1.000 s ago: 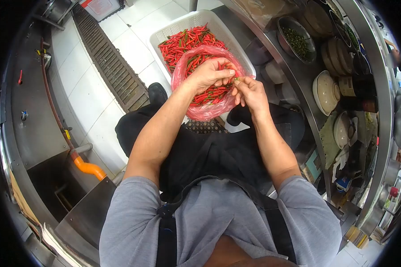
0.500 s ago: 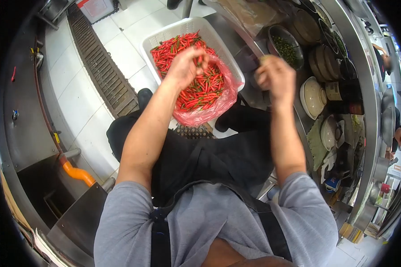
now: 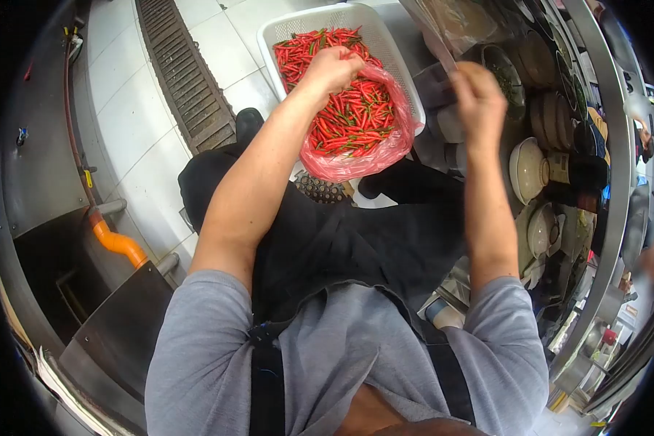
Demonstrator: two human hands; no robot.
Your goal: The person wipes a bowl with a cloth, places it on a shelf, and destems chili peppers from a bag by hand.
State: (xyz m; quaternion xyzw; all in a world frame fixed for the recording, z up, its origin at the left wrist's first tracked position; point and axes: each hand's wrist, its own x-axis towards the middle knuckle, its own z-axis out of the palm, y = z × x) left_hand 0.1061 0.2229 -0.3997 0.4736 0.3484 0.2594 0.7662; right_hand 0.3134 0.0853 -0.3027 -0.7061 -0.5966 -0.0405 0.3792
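Observation:
A heap of red chillies (image 3: 352,120) with green stems fills a pink plastic bag (image 3: 341,167), which sits open in a white perforated basket (image 3: 269,43) on the floor. Above the chillies, my left hand (image 3: 334,70) has its fingers pinched together; what is between them is hidden. Raised to the right of the basket, by the shelf edge, is my right hand (image 3: 479,98). Its fingers are curled closed and slightly blurred, and I cannot make out whether something is in them. A bowl of chopped green pieces (image 3: 505,80) stands just behind it.
At right, a metal shelf holds pale bowls (image 3: 529,171) and stacked dishes. A drain grate (image 3: 185,73) crosses the tiled floor on the left. An orange pipe (image 3: 116,240) runs beside a steel cabinet. At far right, another person is partly visible.
The view has shifted, so the basket appears higher and further right. My left hand has closed more over the chillies. My right hand has moved up and right, towards the shelf edge.

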